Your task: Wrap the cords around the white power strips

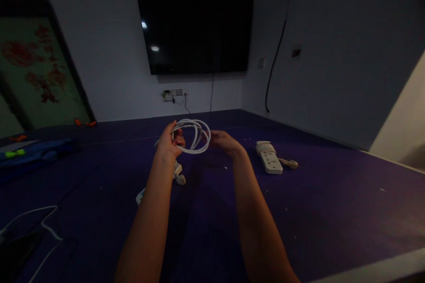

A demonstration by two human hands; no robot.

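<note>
My left hand [171, 141] is closed round the left side of a loosely coiled white cable [195, 151], held up above the purple surface. At the coil's right edge is my right hand [226, 141], its fingers reaching to the loops and closed on the cable there; its fingertips are dim and partly hidden. Below my left forearm lie a white plug [180, 179] and part of a white power strip [140, 196], mostly covered by the arm. Further right, another white power strip [271, 162] rests with its cord wound round one end and its plug beside it.
A purple surface [212, 212] spreads under my arms to the walls. Blue cloth [49, 149] lies at the left, with a white cable [49, 230] and a dark flat object nearer me. A television [199, 35] hangs above wall sockets [175, 93]. One black cable [277, 53] dangles down the right wall.
</note>
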